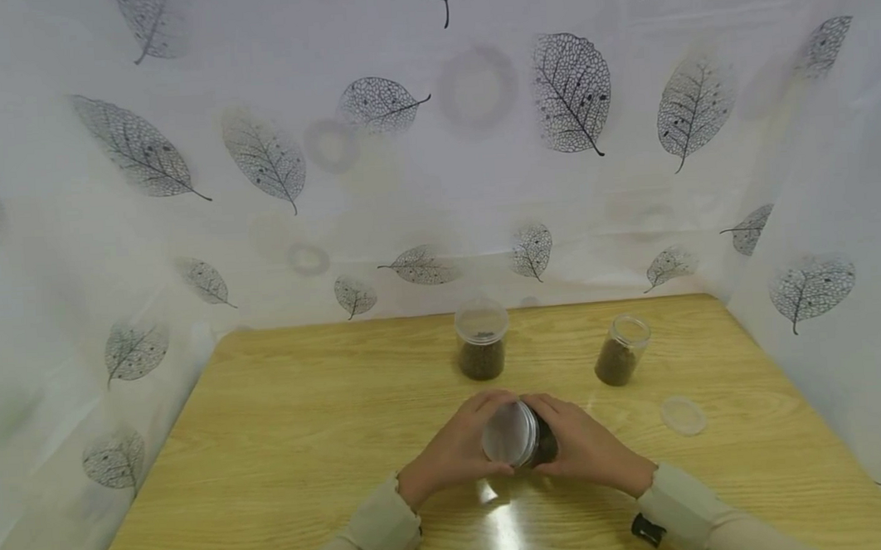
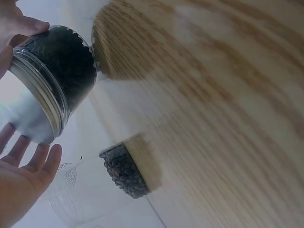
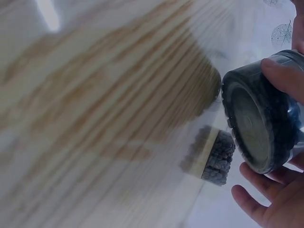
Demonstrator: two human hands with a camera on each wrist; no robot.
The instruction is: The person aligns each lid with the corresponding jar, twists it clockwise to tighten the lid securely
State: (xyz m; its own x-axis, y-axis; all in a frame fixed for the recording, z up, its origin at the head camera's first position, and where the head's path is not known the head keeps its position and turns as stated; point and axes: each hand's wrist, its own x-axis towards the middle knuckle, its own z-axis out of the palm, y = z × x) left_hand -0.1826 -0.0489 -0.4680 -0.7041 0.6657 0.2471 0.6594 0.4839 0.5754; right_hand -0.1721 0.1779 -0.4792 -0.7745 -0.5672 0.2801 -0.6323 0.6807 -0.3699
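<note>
You have the jar [image 1: 547,445] between your hands at the table's [image 1: 305,398] near middle, tipped on its side, its silver lid [image 1: 505,436] facing left. Your left hand [image 1: 457,453] grips the lid, thumb on the near edge and fingers round the far one; your right hand [image 1: 592,451] holds the body, just to the right of the lid. Expect a stiff, smooth shell that may slip; you cannot tell glass from plastic, so treat it as fragile. The dark contents look plentiful and should give it some weight, probably shifting as you tilt it. Best keep your right hand wrapped round the body and your left on the lid's rim. A second jar [image 1: 482,360] stands beyond your hands.
</note>
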